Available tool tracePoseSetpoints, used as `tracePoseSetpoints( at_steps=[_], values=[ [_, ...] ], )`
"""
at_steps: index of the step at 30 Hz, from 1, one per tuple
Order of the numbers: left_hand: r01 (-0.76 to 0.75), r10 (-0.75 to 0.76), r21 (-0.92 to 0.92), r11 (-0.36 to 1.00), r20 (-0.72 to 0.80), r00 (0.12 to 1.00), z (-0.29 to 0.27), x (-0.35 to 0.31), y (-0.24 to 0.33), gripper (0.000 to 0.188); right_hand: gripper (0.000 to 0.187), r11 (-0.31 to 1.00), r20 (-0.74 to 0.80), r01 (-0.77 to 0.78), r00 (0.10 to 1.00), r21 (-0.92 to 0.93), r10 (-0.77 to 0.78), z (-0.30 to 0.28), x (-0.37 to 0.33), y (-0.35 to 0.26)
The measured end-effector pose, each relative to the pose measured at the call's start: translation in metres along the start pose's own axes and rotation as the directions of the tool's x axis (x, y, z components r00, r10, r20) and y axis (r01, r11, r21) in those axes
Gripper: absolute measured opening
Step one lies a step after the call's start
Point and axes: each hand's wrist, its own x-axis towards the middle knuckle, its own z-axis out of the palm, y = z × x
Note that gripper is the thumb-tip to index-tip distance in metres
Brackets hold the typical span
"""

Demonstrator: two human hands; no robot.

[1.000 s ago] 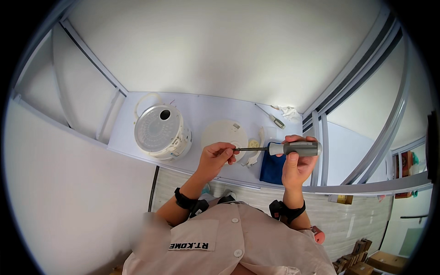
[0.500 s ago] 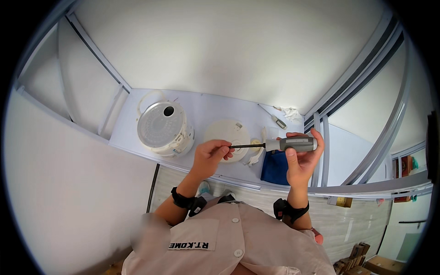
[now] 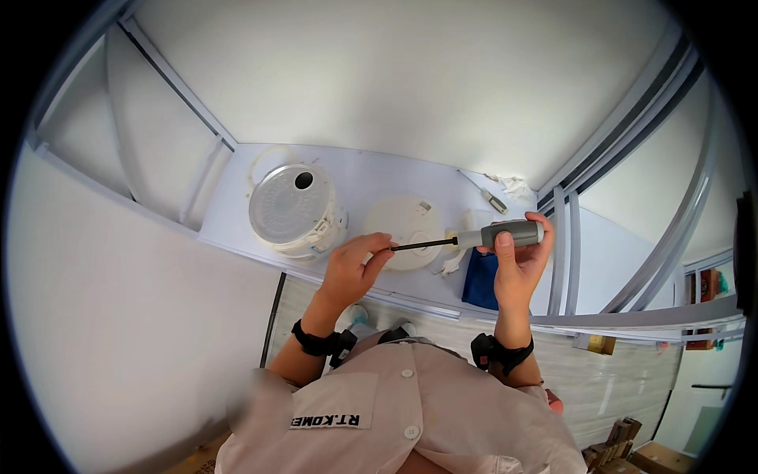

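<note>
A large screwdriver (image 3: 513, 233) with a grey handle and a black shaft lies level across my view above the table. Around its handle the fingers of my right hand (image 3: 517, 265) are closed. My left hand (image 3: 353, 265) pinches the tip end of the shaft between thumb and fingers. Below the shaft, on the table, rests a round white lid-like part (image 3: 403, 217). Left of it stands a white rice cooker body (image 3: 294, 209) with a grey top that has a dark round hole. Beneath my right hand is a dark blue cloth or pouch (image 3: 478, 280).
A smaller screwdriver (image 3: 495, 201) lies at the back right of the white table (image 3: 363, 162), near crumpled white tissue (image 3: 517, 188). A white cord with a plug (image 3: 450, 265) lies beside the round part. Metal frame posts (image 3: 564, 253) rise at the right.
The hands hold the screwdriver much as before, my left hand slightly farther left. The table and its things have shifted a little to the right in view.
</note>
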Motion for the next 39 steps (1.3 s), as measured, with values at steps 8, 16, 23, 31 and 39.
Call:
tracePoseSetpoints(
  at_steps=[8,16,23,31,39],
  values=[
    [0.113,-0.114,0.046,0.992,0.014,0.993,-0.043,-0.015,-0.023,0.013,0.059,1.0,0.075,0.014,0.997,0.011,-0.015,0.043,-0.005,0.014],
    [-0.086,0.093,0.232,0.969,-0.02,0.995,-0.107,-0.017,-0.059,0.018,0.06,1.0,0.148,0.028,0.989,-0.006,-0.027,0.111,-0.016,0.034],
    [-0.103,0.102,0.287,0.952,0.017,0.995,-0.168,-0.027,-0.107,0.013,0.068,0.972,0.239,0.195,0.958,-0.13,-0.16,0.198,-0.038,0.052],
    [-0.144,0.131,0.172,0.975,0.08,0.988,-0.194,-0.031,-0.143,0.015,0.073,0.913,0.251,0.279,0.945,-0.297,-0.207,0.25,-0.063,0.061],
    [-0.191,0.177,0.142,0.971,0.104,0.979,-0.195,-0.03,-0.154,0.016,0.073,0.862,0.246,0.337,0.935,-0.38,-0.257,0.27,-0.072,0.058]
  ],
)
